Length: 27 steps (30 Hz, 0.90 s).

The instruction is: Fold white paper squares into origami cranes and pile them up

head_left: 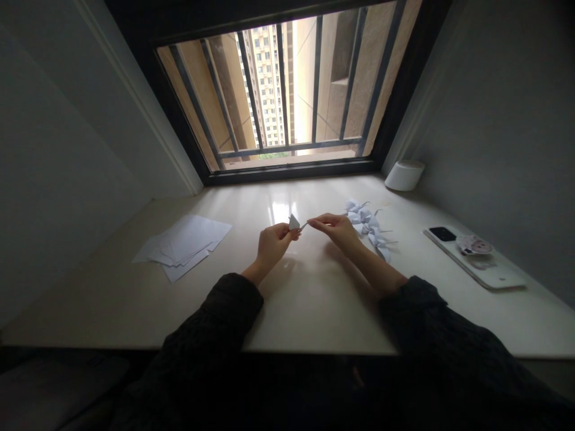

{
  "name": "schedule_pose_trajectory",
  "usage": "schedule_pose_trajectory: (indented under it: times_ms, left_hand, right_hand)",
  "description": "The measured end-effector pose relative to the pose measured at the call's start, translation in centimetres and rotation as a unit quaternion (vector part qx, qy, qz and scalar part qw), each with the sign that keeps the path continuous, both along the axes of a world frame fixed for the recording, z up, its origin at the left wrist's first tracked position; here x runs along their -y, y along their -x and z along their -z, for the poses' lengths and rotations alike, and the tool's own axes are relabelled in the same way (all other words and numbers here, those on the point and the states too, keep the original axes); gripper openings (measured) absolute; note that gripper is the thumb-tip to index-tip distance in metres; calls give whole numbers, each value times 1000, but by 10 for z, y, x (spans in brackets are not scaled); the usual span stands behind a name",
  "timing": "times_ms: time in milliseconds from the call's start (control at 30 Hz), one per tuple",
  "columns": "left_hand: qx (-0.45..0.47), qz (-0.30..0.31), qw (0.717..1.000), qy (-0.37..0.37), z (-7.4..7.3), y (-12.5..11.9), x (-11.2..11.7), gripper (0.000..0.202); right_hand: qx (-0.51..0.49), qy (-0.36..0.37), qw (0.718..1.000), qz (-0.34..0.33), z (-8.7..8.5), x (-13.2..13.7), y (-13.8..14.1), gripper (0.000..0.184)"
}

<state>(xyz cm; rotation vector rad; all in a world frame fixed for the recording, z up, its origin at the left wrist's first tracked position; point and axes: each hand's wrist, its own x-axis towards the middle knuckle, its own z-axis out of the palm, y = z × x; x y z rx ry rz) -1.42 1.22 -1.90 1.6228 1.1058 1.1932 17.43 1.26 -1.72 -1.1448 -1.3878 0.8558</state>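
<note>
A small folded white paper crane (294,222) is held up above the tabletop between my two hands. My left hand (275,240) pinches its body, with a pointed flap standing up above the fingers. At its thin pointed end on the right, my right hand (330,225) grips with thumb and fingertips. Just beyond my right wrist lies a cluster of several finished white paper cranes (369,222). Part of that cluster is hidden behind my right hand and forearm.
Loose white paper sheets (188,239) lie fanned out on the left of the pale tabletop (314,311). A phone (476,263) with a round grip rests at the right. Near the wall stands a white cylindrical container (404,176), beside the barred window (287,96).
</note>
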Motion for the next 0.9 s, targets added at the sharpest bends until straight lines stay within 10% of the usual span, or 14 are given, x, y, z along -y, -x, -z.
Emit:
schedule_pose_trajectory:
  times_ms: [567,900]
  left_hand:
    - [50,40,996,63,2,-2,-4,27]
    - [-69,12,998,-11,3,1,-1,24]
  right_hand:
    - [-13,7,998,-62,-3,-1,1,28]
    - [256,-146,956,1,-1,-2,-6,12]
